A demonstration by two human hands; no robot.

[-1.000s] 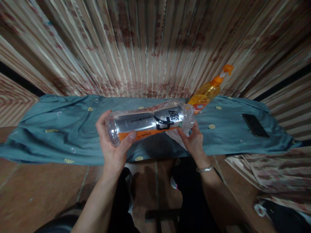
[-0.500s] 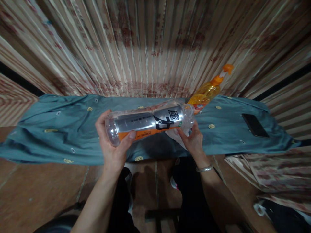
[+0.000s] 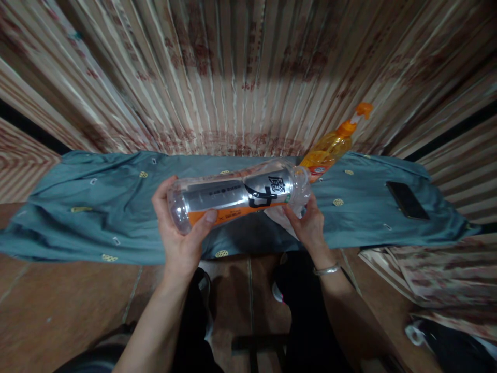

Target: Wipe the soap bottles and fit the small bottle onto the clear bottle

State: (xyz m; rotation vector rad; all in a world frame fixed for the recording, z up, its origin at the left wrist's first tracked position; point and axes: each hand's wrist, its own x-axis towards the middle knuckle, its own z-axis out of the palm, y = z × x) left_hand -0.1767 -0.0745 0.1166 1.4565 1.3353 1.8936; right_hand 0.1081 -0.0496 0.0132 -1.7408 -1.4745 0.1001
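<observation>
A clear plastic bottle [image 3: 236, 194] with a silver and orange label lies sideways in the air above the cloth-covered table. My left hand [image 3: 180, 233] is closed around its base, thumb across the front of the label. At the other end, my right hand [image 3: 308, 223] grips the bottle near its neck, the thumb on the near side. A white tissue or cloth [image 3: 285, 221] shows just below the neck beside my right thumb; whether my fingers hold it too, I cannot tell. Behind the neck stands an orange pump bottle [image 3: 328, 150], its lower part partly hidden.
A teal patterned cloth [image 3: 97, 207] covers the narrow table. On its right side lies a black phone [image 3: 407, 200]. Pleated curtains [image 3: 233, 77] hang right behind the table. My legs and a dark stool or bar [image 3: 260, 342] are below, over a tiled floor.
</observation>
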